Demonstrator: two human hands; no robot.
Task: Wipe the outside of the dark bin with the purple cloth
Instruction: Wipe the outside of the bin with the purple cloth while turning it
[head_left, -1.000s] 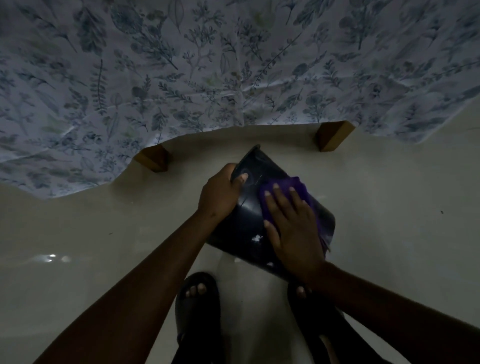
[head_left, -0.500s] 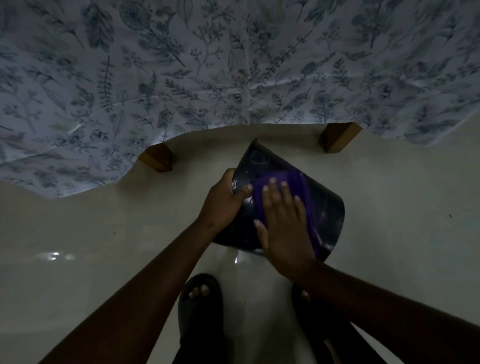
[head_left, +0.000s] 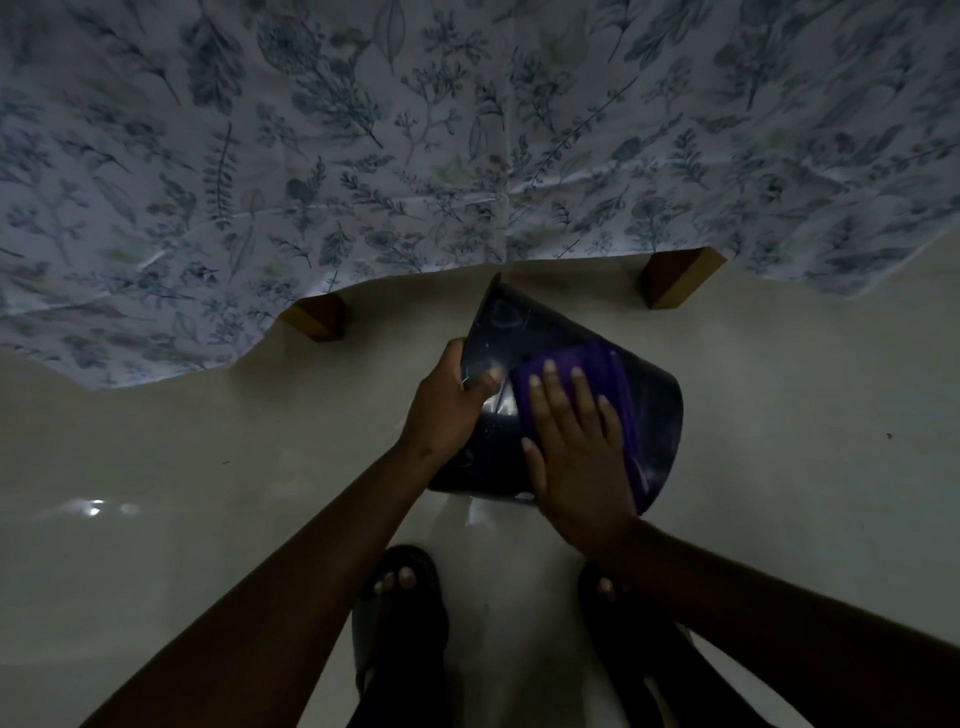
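Observation:
The dark bin lies tipped on its side just above the pale floor, its wide end toward the lower right. My left hand grips the bin's left edge, thumb over its glossy wall. A purple cloth is spread over the bin's upper side. My right hand lies flat on the cloth with fingers apart, pressing it against the bin. Part of the cloth is hidden under that hand.
A floral sheet hangs over the upper half of the view. Two wooden legs stand at its lower edge. My feet in dark sandals rest on the glossy floor just below the bin.
The bin has been turned and lifted slightly toward the sheet. My right hand and the cloth have slid along the bin's side toward the left hand.

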